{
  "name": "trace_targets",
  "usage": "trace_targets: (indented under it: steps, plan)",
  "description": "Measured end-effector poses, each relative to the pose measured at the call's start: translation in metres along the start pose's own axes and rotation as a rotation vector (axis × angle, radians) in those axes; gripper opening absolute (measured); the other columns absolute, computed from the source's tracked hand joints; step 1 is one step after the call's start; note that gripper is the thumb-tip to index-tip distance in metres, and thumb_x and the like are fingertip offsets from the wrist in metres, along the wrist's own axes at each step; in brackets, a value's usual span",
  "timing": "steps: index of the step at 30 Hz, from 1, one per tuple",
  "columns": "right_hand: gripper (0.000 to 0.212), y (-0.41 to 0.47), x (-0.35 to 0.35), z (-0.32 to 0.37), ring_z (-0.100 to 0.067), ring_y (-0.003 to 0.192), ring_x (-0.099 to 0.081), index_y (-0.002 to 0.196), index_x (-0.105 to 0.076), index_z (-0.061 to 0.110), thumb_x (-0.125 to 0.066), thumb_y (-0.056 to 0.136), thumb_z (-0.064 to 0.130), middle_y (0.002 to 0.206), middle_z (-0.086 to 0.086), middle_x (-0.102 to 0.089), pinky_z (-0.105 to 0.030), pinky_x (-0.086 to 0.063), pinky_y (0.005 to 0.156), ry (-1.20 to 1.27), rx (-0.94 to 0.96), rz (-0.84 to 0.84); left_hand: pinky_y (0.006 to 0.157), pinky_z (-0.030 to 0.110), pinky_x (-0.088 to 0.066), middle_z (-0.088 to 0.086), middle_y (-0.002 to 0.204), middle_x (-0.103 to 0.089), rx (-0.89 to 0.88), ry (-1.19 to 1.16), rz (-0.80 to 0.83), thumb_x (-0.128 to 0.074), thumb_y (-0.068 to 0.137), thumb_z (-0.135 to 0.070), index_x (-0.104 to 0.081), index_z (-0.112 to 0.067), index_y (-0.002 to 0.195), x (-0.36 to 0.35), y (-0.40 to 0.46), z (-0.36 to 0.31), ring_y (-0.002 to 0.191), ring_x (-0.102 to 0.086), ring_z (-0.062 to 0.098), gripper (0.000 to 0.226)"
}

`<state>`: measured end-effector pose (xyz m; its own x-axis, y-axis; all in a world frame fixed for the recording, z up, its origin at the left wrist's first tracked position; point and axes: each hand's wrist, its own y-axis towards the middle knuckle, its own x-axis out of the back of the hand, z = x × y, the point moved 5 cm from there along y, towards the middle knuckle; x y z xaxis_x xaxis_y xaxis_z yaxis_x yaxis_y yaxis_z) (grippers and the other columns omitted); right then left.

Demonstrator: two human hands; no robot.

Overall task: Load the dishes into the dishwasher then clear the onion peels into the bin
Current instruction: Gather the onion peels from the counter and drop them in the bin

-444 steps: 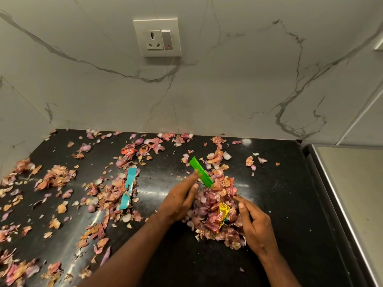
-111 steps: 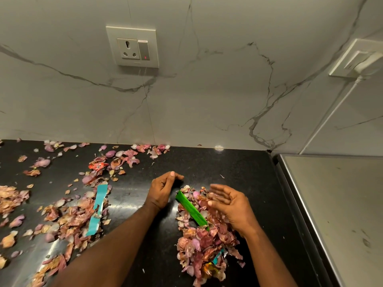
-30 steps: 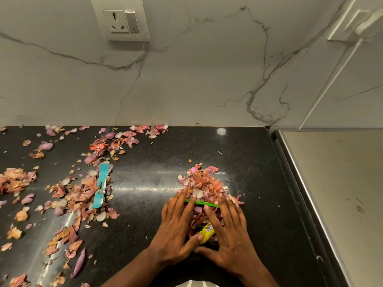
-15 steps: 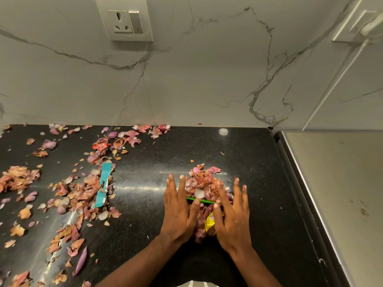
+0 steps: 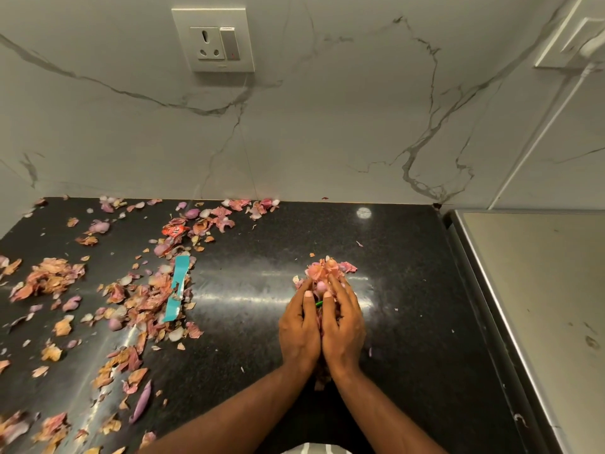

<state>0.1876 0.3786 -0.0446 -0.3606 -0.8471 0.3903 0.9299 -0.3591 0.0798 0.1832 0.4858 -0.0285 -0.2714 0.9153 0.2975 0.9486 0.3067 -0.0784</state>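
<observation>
On the black countertop (image 5: 409, 290) a pile of pink and orange onion peels (image 5: 325, 270) is squeezed between both hands. My left hand (image 5: 299, 326) cups the pile from the left, and my right hand (image 5: 343, 322) cups it from the right, fingers curled round the peels. The heels of the hands meet. A sliver of a green wrapper (image 5: 319, 303) shows between the fingers. Most of the pile is hidden inside the hands.
Loose onion peels (image 5: 140, 299) cover the left half of the counter, with a teal strip (image 5: 176, 293) and a red wrapper (image 5: 175, 229) among them. A steel surface (image 5: 537, 306) borders the counter on the right. A wall socket (image 5: 212, 39) sits on the marble backsplash.
The hands lay flat on either side of the pile half a second ago. They have closed together round the peels, gathering them into a tight bunch that hides the yellow wrapper.
</observation>
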Motion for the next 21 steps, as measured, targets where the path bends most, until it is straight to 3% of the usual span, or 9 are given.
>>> trace_targets:
  steps: [3,6,11,17,21]
  plan:
    - [0.038,-0.001,0.000,-0.001,0.003,0.142,-0.044,0.145,-0.059,0.038,-0.054,0.106,0.041,0.152,0.017,-0.054,-0.033,-0.043,0.117,0.166,-0.048,0.010,0.093,0.021,-0.056,-0.024,0.117,-0.073,0.025,-0.113,0.006,-0.046,0.110,-0.037,-0.067,-0.045,0.131,-0.005,-0.010,0.001,0.109,-0.066,-0.009,0.030]
    - [0.036,0.000,0.003,-0.003,-0.002,0.136,-0.054,0.142,-0.063,0.032,-0.060,0.106,0.027,0.145,0.017,-0.061,-0.039,-0.047,0.115,0.370,-0.130,0.009,0.098,0.035,-0.059,-0.018,0.112,-0.077,0.087,-0.239,0.020,-0.054,0.108,-0.035,-0.074,-0.036,0.126,-0.014,-0.018,0.004,0.109,-0.071,0.001,0.027]
    - [0.028,0.003,0.014,0.003,-0.010,0.126,-0.065,0.118,-0.078,0.028,-0.064,0.101,0.009,0.126,0.008,-0.074,-0.044,-0.051,0.112,0.641,-0.293,-0.057,0.101,0.047,-0.058,-0.006,0.109,-0.080,0.156,-0.396,0.060,-0.062,0.104,-0.034,-0.079,-0.028,0.119,-0.027,-0.026,-0.005,0.110,-0.074,0.014,0.023]
    - [0.024,0.005,0.022,0.004,-0.025,0.123,-0.068,0.115,-0.078,0.016,-0.066,0.099,0.004,0.121,-0.005,-0.076,-0.046,-0.051,0.111,0.876,-0.397,-0.167,0.104,0.052,-0.056,0.005,0.109,-0.080,0.132,-0.494,0.112,-0.063,0.104,-0.028,-0.079,-0.017,0.117,-0.034,-0.033,-0.027,0.110,-0.074,0.023,0.024]
    - [0.025,0.009,0.021,0.015,-0.025,0.125,-0.067,0.123,-0.075,0.008,-0.064,0.100,0.006,0.127,-0.008,-0.074,-0.050,-0.049,0.112,0.948,-0.372,-0.169,0.108,0.050,-0.053,0.004,0.116,-0.078,0.089,-0.508,0.110,-0.064,0.105,-0.028,-0.078,-0.018,0.121,-0.027,-0.029,-0.044,0.115,-0.072,0.023,0.024]
